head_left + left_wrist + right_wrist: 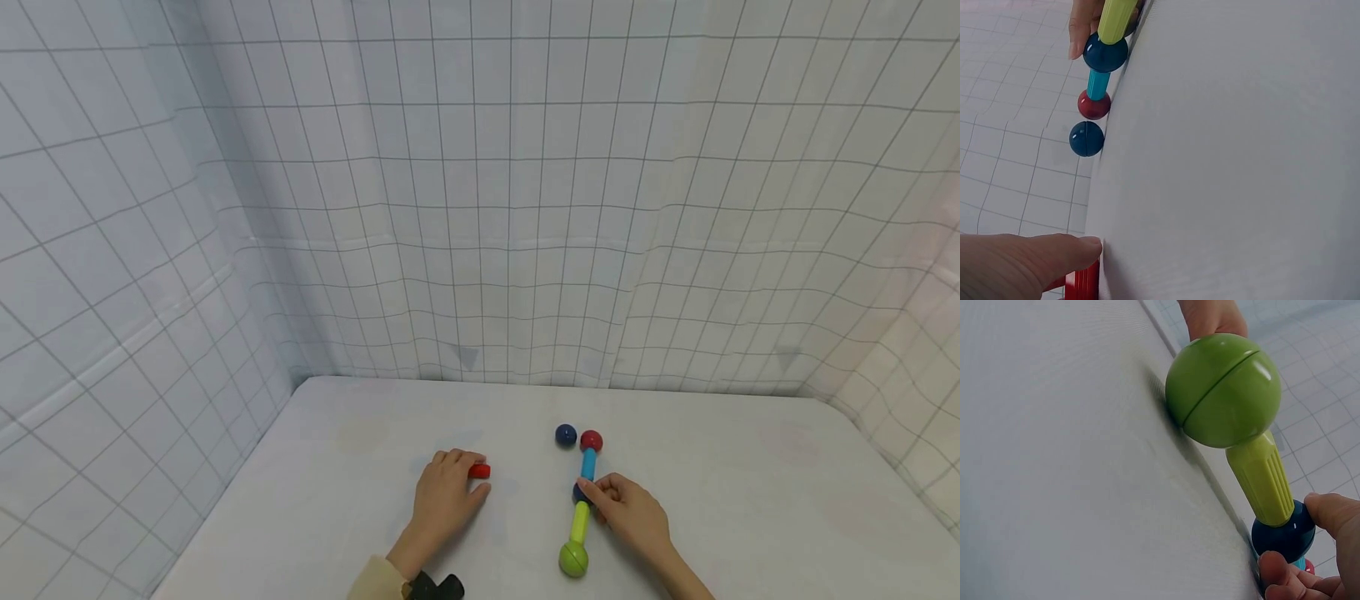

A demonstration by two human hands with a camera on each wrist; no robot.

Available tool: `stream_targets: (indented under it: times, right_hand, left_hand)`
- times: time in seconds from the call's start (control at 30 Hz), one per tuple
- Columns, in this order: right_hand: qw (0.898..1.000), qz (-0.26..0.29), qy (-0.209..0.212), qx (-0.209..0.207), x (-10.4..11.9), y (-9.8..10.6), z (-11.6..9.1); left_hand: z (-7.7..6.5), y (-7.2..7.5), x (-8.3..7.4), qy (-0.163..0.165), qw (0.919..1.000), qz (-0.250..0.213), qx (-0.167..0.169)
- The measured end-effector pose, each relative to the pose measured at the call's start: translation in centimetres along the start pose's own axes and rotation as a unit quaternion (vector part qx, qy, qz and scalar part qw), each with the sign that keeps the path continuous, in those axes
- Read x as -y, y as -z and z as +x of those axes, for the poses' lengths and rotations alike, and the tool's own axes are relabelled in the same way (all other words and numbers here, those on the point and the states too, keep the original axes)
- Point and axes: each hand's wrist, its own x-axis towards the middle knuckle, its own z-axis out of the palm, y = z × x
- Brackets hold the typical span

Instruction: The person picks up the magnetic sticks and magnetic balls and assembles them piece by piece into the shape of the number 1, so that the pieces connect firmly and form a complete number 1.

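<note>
Nearest on the white table (pixel 750 483) sits a green ball (pixel 573 559), joined by a lime stick (pixel 581 523) to a dark blue ball (pixel 1280 536) that the right hand (pixel 628 510) pinches between thumb and fingers, while off to the left the left hand (pixel 447 493) rests over a red stick (pixel 479 472), its thumb spread apart from the fingers. Beyond the pinched ball the same row runs on through a light blue stick (pixel 588 464) to a red ball (pixel 592 441); just beside that lies a loose navy ball (pixel 566 435), with a gridded white curtain (pixel 525 208) behind.
</note>
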Motion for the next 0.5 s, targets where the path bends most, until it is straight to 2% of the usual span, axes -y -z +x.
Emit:
stream_targets:
  times: [0.27,0.5]
  right_hand:
    - [1.0,-0.001,0.002,-0.001,0.01,0.0,0.03]
    - [1.0,0.0,0.001,-0.001,-0.03,-0.01,0.05]
  left_hand:
    - [0.02,0.1,0.0,0.006,1.0,0.0,0.0]
    - [-0.02,-0.11,0.12,0.003,0.9998,0.004,-0.021]
